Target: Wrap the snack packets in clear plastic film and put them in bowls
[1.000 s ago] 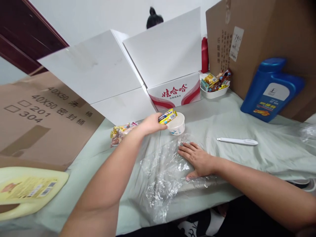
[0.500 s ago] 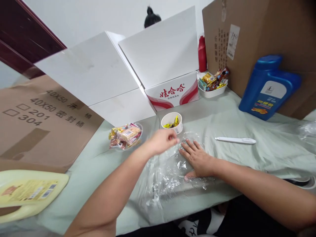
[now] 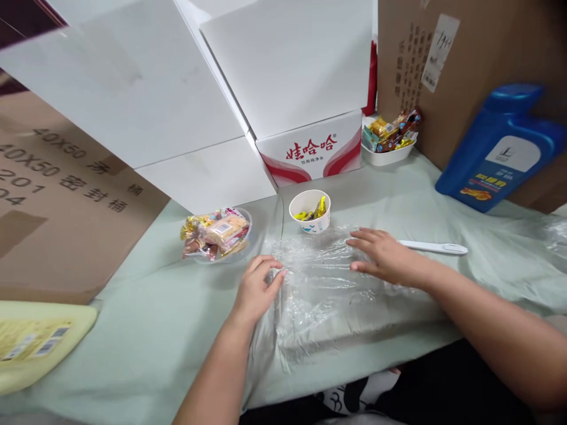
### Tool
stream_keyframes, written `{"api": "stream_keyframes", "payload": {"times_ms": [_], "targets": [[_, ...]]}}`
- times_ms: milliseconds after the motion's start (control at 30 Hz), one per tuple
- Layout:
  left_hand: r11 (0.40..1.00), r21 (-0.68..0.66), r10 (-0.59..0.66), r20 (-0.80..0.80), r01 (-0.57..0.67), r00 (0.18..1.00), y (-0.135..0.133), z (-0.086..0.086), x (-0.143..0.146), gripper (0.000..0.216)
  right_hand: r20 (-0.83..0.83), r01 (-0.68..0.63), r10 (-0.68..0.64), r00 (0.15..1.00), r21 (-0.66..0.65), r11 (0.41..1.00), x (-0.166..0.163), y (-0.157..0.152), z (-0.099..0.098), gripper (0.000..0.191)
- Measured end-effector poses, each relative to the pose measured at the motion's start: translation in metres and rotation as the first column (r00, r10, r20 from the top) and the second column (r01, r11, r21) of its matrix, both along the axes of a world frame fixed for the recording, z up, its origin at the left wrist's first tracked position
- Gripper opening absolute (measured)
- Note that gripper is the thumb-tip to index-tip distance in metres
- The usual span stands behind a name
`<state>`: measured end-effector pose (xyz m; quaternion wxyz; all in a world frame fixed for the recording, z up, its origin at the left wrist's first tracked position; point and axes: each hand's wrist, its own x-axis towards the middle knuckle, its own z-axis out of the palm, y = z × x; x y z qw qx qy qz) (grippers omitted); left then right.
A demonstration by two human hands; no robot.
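Observation:
A crinkled sheet of clear plastic film [image 3: 319, 283] lies spread on the pale green cloth in front of me. My left hand [image 3: 257, 289] rests on the film's left edge with its fingers curled, pinching that edge. On the film's right part lies my right hand [image 3: 384, 257], flat, with its fingers stretched out. Just beyond the film stands a small white paper cup [image 3: 310, 211] with yellow wrapped snacks inside. A clear bowl [image 3: 215, 234] of wrapped snacks sits to the cup's left.
A white pen-like tool [image 3: 434, 247] lies right of my right hand. Behind stand an open white carton [image 3: 310, 150], a white dish of snacks [image 3: 387, 139], a blue jug [image 3: 502, 150] and brown cardboard boxes [image 3: 66, 189]. A yellow bottle [image 3: 35, 342] lies at the left.
My left hand put the yellow snack into the cup, then drew back to the film's left edge. My right hand slid to the right across the film. The camera tilted down.

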<state>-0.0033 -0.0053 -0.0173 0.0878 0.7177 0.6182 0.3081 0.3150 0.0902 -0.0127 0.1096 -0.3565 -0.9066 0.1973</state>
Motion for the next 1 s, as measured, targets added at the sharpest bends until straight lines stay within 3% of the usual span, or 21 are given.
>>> {"api": "stream_keyframes", "payload": {"times_ms": [67,133,200,267,333,400,533,600,733,800,833,933,1000], "targets": [[0.982,-0.04,-0.177,0.135,0.183,0.975,-0.014,0.011,-0.003,0.017,-0.138,-0.074,0.063,0.988,-0.074,0.994,0.011,0.0,0.016,0.06],[0.866,-0.215,-0.41,0.211,0.451,0.887,-0.026,0.023,-0.002,0.027,-0.184,-0.238,0.205,0.961,-0.182,0.954,0.017,-0.004,0.028,0.063],[0.762,-0.397,-0.495,0.152,0.512,0.855,-0.032,0.029,0.003,0.043,-0.144,-0.376,0.348,0.926,-0.282,0.883,0.019,-0.01,0.033,0.072],[0.77,-0.484,-0.463,0.022,0.415,0.886,-0.034,0.029,0.009,0.043,-0.067,-0.397,0.398,0.915,-0.325,0.858,0.018,-0.015,0.032,0.071],[0.8,-0.489,-0.422,-0.048,0.347,0.905,-0.032,0.026,0.013,0.02,-0.001,-0.349,0.366,0.931,-0.309,0.885,0.015,-0.017,0.029,0.055],[0.788,-0.484,-0.439,-0.009,0.38,0.899,-0.03,0.025,0.012,0.007,0.039,-0.298,0.321,0.946,-0.279,0.913,0.014,-0.017,0.028,0.038],[0.712,-0.507,-0.44,0.217,0.486,0.871,-0.029,0.03,0.003,0.009,0.059,-0.253,0.287,0.956,-0.327,0.911,0.018,-0.018,0.036,0.035],[0.657,-0.565,-0.37,0.335,0.499,0.867,-0.03,0.031,-0.003,0.009,0.032,-0.292,0.341,0.939,-0.447,0.846,0.022,-0.02,0.042,0.036],[0.557,-0.633,-0.179,0.541,0.538,0.822,-0.028,0.029,-0.013,0.022,-0.111,-0.372,0.426,0.898,-0.708,0.6,0.029,-0.021,0.051,0.031],[0.585,-0.623,-0.142,0.552,0.52,0.821,-0.024,0.028,-0.016,0.028,-0.187,-0.373,0.367,0.911,-0.752,0.543,0.03,-0.016,0.049,0.028],[0.627,-0.606,-0.132,0.537,0.49,0.833,-0.021,0.027,-0.017,0.03,-0.218,-0.363,0.31,0.925,-0.746,0.558,0.031,-0.012,0.047,0.027],[0.792,-0.516,-0.037,0.494,0.327,0.869,-0.014,0.023,-0.019,0.032,-0.283,-0.246,0.068,0.957,-0.663,0.707,0.026,0.0,0.034,0.028],[0.855,-0.475,0.058,0.485,0.207,0.872,-0.01,0.02,-0.02,0.032,-0.287,-0.119,-0.077,0.955,-0.607,0.786,0.019,0.007,0.024,0.032]]}}
